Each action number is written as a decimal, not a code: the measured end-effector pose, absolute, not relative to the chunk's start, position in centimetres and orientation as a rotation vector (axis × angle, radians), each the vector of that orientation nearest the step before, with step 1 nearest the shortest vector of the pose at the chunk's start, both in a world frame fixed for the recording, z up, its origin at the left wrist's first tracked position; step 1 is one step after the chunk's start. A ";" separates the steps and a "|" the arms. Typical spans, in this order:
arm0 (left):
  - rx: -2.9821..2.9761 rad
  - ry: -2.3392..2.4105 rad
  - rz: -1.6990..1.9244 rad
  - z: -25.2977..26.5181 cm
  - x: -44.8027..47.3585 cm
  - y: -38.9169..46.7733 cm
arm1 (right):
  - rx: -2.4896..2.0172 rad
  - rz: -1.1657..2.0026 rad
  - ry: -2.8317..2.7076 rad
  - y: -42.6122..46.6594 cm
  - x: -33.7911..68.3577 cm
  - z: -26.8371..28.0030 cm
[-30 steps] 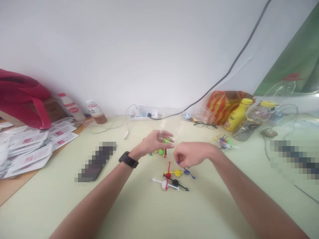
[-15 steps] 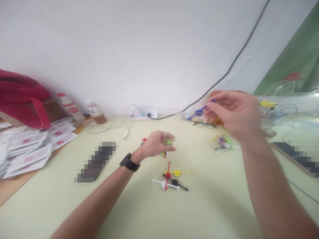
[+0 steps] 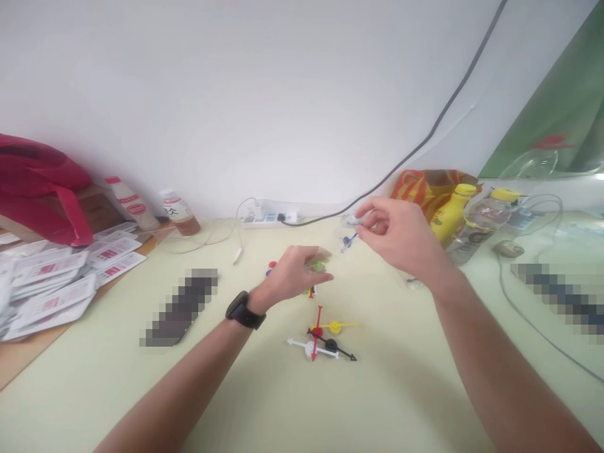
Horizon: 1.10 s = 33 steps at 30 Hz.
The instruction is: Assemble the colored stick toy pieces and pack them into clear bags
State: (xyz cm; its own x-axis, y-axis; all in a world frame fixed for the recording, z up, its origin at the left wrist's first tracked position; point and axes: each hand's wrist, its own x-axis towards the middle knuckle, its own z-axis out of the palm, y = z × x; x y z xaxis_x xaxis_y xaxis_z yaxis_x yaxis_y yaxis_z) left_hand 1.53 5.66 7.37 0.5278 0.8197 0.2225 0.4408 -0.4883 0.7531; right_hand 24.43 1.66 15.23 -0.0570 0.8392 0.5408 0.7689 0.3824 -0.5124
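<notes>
In the head view, my right hand (image 3: 401,236) pinches a blue arrow spinner (image 3: 349,240) between thumb and fingertips, above the back of the table. My left hand (image 3: 297,272), with a black watch on its wrist, is curled round a clear plastic bag (image 3: 321,257). A green piece (image 3: 319,267) shows between its thumb and fingers; other coloured pieces peek out behind and below the hand. Nearer to me lie a red spinner (image 3: 318,332), a yellow spinner (image 3: 335,326), a black spinner (image 3: 331,345) and a white spinner (image 3: 310,349), partly overlapping.
Two drink bottles (image 3: 177,211) stand at the back left beside a red bag (image 3: 42,182) and stacked white packets (image 3: 51,283). A power strip (image 3: 268,218) lies along the wall. Yellow-capped bottles (image 3: 450,214) and a computer mouse (image 3: 509,248) are at the right.
My right hand has moved left and slightly down with the blue spinner, towards my left hand. My left hand and the spinners on the table have stayed put.
</notes>
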 end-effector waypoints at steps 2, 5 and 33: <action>2.175 1.035 0.754 7.4 1.5 5.7 | -1.433 0.060 -1.856 1.6 24.6 15.3; 2.171 1.042 0.749 7.3 1.4 5.8 | -1.479 0.017 -1.842 1.7 25.1 15.5; 1.670 0.766 0.752 6.2 3.2 4.6 | -1.301 0.188 -2.125 0.2 26.0 17.0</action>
